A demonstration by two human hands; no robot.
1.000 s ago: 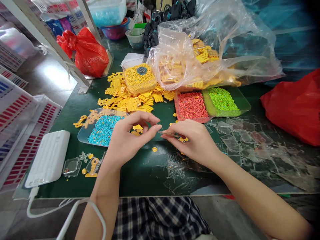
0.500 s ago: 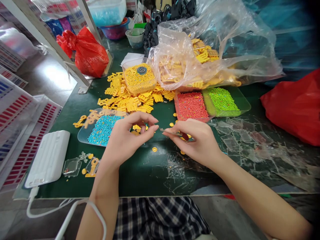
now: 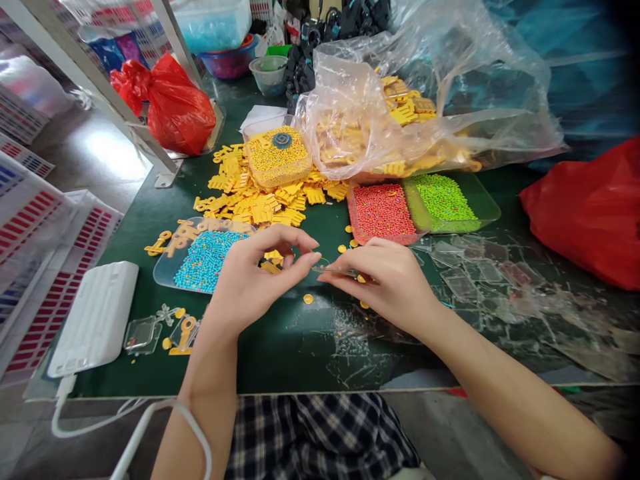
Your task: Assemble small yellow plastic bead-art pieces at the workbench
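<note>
Over the middle of the green table, my right hand (image 3: 387,270) pinches a thin clear plastic piece (image 3: 336,271), seen nearly edge-on. My left hand (image 3: 267,267) meets it from the other side, thumb and forefinger tips almost together at its end. Whether those tips grip the piece or something tiny beside it is too small to make out. Small round yellow pieces (image 3: 309,299) lie below and around the hands. Left of my left hand stands a tray of blue beads (image 3: 203,260). Beyond my right hand is a tray of red beads (image 3: 383,212).
Green beads (image 3: 445,200) and yellow beads (image 3: 280,157) fill further trays. Yellow plastic parts (image 3: 260,207) are heaped behind, some inside a clear bag (image 3: 345,127). Clear plastic pieces (image 3: 463,283) lie scattered right. A white power bank (image 3: 95,317) with a cable sits left.
The clear piece in my right hand has tilted and shows more of its length. My right-hand fingers have shifted slightly; my left hand has barely moved.
</note>
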